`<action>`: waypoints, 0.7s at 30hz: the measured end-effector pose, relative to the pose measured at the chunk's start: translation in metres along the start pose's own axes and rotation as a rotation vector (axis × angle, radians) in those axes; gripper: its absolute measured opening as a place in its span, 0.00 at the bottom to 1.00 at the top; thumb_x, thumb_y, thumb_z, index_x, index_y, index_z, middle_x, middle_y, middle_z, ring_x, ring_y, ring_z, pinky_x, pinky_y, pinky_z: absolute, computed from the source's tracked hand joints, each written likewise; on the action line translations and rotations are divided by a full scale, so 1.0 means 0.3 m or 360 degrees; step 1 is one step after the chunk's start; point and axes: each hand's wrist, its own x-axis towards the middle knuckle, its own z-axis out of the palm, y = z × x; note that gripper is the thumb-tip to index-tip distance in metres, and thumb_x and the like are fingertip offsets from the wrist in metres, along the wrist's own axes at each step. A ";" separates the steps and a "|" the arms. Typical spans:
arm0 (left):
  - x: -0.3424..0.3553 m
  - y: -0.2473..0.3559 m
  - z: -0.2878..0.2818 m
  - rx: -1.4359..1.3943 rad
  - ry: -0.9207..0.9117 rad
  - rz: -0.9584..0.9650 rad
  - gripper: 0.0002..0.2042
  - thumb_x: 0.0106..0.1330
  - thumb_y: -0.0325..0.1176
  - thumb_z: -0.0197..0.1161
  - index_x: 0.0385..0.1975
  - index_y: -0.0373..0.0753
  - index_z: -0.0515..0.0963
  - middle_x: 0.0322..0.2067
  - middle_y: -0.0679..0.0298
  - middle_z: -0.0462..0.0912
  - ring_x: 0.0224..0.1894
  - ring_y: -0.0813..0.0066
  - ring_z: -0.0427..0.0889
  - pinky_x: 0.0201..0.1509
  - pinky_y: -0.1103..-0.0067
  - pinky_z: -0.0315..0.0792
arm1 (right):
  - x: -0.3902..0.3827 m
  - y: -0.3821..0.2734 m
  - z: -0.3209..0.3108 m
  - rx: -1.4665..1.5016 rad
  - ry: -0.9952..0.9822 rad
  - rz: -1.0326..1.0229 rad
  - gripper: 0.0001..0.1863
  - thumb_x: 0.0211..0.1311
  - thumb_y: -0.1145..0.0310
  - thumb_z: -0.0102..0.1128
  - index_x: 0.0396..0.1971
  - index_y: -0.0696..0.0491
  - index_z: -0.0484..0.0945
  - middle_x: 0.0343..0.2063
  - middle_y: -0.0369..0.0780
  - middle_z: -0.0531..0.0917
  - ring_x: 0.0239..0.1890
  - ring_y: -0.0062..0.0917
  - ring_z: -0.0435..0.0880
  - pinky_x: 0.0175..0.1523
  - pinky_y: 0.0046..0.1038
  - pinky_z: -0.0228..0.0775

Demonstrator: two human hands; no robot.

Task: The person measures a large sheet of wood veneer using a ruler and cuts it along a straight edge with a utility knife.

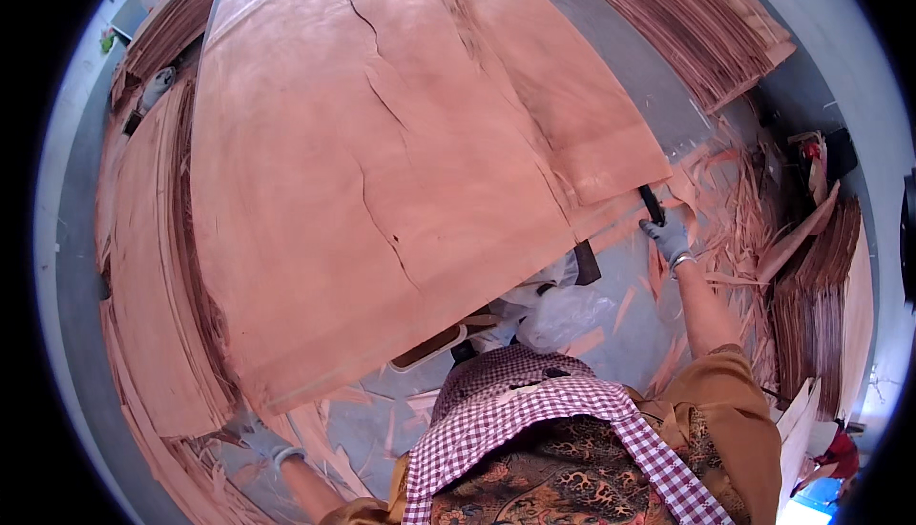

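A large reddish-tan wood veneer sheet [315, 191], with long dark cracks, spreads across the middle in front of me. My right hand [667, 235], in a grey glove, is closed around a black tool [652, 204] by the sheet's near right corner. The kind of tool cannot be made out. At the near left corner is my left hand [262, 439], also gloved; its fingers are smeared and blend with the veneer edge, so their grip is unclear. A narrower veneer piece [563, 96] overlaps the right side of the sheet.
Veneer stacks stand at the left [157, 267], far right [668, 20] and near right [821, 296]. Torn veneer strips [725, 229] litter the floor on the right, with more scraps at the lower left. A clear plastic bag [565, 318] hangs by my apron [515, 401].
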 end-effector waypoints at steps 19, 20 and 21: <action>-0.555 0.318 0.287 -0.1779 -0.0349 -0.1025 0.08 0.59 0.43 0.62 0.31 0.50 0.73 0.21 0.71 0.75 0.16 0.76 0.71 0.17 0.82 0.67 | 0.131 -0.055 -0.146 0.1515 -0.0158 -0.0261 0.23 0.52 0.71 0.64 0.43 0.55 0.60 0.25 0.38 0.72 0.16 0.18 0.70 0.15 0.21 0.67; -0.570 0.340 0.327 -0.1740 -0.0300 -0.1079 0.08 0.59 0.42 0.63 0.29 0.50 0.72 0.19 0.71 0.74 0.13 0.77 0.69 0.13 0.84 0.64 | 0.164 -0.031 -0.145 0.1494 -0.0130 -0.0200 0.22 0.52 0.71 0.64 0.41 0.55 0.60 0.25 0.37 0.72 0.16 0.17 0.69 0.14 0.20 0.66; -0.583 0.367 0.341 -0.1688 -0.0232 -0.1124 0.08 0.58 0.42 0.64 0.28 0.49 0.72 0.17 0.71 0.74 0.10 0.77 0.67 0.09 0.86 0.61 | 0.181 -0.027 -0.131 0.1440 -0.0064 -0.0223 0.22 0.51 0.71 0.64 0.40 0.55 0.60 0.24 0.37 0.71 0.15 0.17 0.69 0.14 0.20 0.65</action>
